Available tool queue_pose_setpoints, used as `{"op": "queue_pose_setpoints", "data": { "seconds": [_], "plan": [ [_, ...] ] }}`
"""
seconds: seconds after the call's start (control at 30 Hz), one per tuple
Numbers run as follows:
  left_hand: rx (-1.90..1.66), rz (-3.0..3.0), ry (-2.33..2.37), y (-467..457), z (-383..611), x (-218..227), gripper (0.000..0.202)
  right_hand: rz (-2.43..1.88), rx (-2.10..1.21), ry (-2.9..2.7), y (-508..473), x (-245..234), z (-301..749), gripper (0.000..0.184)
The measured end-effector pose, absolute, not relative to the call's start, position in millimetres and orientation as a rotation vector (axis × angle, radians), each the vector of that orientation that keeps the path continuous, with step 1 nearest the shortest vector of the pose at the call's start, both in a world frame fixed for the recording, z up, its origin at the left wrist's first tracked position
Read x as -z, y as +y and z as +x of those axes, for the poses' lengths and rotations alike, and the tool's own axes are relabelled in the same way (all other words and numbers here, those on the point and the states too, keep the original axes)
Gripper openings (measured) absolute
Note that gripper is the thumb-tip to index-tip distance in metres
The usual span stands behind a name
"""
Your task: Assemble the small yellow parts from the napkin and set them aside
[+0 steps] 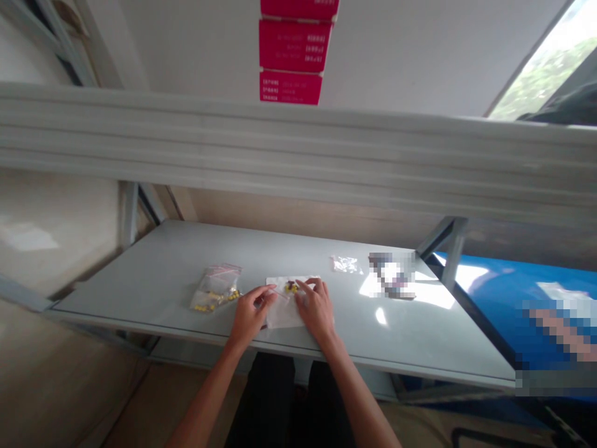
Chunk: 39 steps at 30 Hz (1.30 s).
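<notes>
On the grey metal shelf [153,274], a white paper sheet [280,320] lies between the left hand [252,314] and the right hand [316,309], with a clear zip bag [215,287] of yellow beads off to the left. Both hands are half-curled, though any pinch is hidden. A small cluster of beads [291,287] sits on the sheet's far part between them, nearer the right hand's fingertips [301,285].

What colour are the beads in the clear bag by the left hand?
The beads are yellow; head view shows them best.

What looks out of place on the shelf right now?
Small yellow and dark pieces lie loose on a white paper sheet, between the left hand and right hand. They look odd because they sit outside the clear zip bag, which holds similar yellow pieces.
</notes>
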<state>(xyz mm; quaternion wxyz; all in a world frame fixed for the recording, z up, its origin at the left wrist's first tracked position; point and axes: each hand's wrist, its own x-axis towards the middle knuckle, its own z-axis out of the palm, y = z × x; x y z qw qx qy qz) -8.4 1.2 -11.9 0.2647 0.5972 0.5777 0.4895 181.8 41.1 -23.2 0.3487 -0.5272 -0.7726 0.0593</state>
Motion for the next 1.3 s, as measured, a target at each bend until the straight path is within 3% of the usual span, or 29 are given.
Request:
{"op": "queue_pose_setpoints", "data": {
  "seconds": [0.4, 0.7, 1.0, 1.3],
  "plan": [
    [-1.285, 1.635, 1.563, 1.9, -10.8, 16.3, 0.040, -1.337, -0.290, -1.913, 43.0, 27.8, 184.4, 0.011],
    [-1.274, 1.669, 1.568, 3.8, -12.3, 18.6, 0.040, -1.332, -0.327, -1.804, 35.5, 23.1, 186.6, 0.018],
    [-1.192, 1.745, 1.399, 3.9, -8.0, 11.5, 0.041, -0.899, -0.785, -1.899, 25.2, 1.4, 184.0, 0.017],
    [-1.219, 1.750, 1.389, 2.8, -8.1, 10.6, 0.037, -0.960, -0.799, -1.830, 26.1, 3.5, 184.1, 0.013]
  ]
}}
